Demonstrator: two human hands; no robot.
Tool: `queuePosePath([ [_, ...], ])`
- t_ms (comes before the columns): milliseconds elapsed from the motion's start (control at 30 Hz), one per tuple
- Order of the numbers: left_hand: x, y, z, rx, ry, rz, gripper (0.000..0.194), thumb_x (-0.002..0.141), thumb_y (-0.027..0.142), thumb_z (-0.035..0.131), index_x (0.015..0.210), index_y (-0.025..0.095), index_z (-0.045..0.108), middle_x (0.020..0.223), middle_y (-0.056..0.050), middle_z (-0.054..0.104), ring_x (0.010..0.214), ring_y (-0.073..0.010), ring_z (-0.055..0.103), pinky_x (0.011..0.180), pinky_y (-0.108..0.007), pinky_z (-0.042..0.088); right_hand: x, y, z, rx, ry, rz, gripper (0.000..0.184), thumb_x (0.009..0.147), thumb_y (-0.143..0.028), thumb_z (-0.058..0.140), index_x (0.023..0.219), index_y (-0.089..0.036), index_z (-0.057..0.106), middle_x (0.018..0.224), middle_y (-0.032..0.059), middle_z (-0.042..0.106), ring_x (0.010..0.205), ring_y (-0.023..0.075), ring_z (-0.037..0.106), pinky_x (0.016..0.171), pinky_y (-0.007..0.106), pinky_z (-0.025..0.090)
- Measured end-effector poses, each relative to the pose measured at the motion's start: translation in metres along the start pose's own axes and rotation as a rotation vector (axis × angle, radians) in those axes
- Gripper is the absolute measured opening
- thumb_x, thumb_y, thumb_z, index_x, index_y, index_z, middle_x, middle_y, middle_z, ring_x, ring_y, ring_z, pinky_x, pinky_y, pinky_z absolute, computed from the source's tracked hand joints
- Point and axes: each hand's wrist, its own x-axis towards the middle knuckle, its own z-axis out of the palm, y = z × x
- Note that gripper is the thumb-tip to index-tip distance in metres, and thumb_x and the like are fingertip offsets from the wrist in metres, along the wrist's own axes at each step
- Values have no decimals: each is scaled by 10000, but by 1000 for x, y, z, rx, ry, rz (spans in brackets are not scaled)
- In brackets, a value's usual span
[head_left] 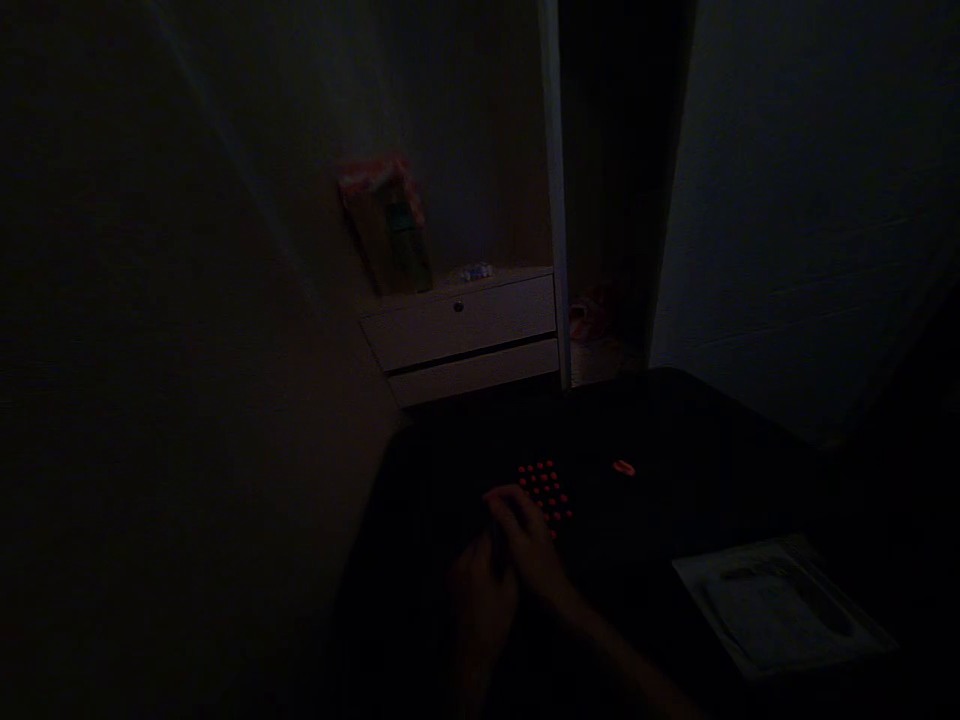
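Note:
The view is very dark. My left hand (484, 590) and my right hand (531, 540) are close together over a dark table (645, 410). The fingers of my right hand bend inward over the front of the left, pressed together. My left hand looks curled, its fingers mostly lost in shadow. Whatever may lie between the two hands cannot be made out. Just beyond my right hand, small red dots (546, 488) stand in rows on the tabletop, partly covered by that hand. A small reddish oval thing (623, 467) lies to their right.
At the right of the table lies a pale flat packet or sheet (780, 605). Behind the table stands a pale drawer unit (472, 320), with a red-topped bag-like thing (382, 220) and a small whitish-blue item (477, 272) on it. Walls rise left and right.

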Motion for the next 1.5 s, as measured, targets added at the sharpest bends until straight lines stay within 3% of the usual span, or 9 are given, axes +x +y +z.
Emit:
queuePosePath([
  [433, 1, 3, -1, 31, 13, 17, 315, 880, 363, 463, 1022, 193, 686, 902, -75, 748, 798, -185, 703, 695, -272, 516, 3, 3, 0, 0, -6, 8, 327, 881, -504, 527, 853, -228, 702, 870, 22, 681, 839, 183, 602, 756, 267, 451],
  [800, -1, 1, 1, 35, 34, 39, 221, 837, 258, 494, 927, 187, 683, 842, -60, 726, 773, -172, 683, 703, -265, 504, 4, 7, -1, -15, -43, -12, 278, 879, -444, 546, 829, -215, 695, 831, 11, 676, 818, 173, 603, 743, 262, 437],
  [1500, -2, 2, 1, 49, 0, 7, 205, 812, 271, 519, 911, 182, 675, 856, -64, 715, 779, -184, 672, 704, -283, 496, 2, 2, 1, -28, -40, -37, 200, 874, -367, 566, 821, -217, 687, 848, 9, 685, 850, 176, 617, 784, 267, 449],
])
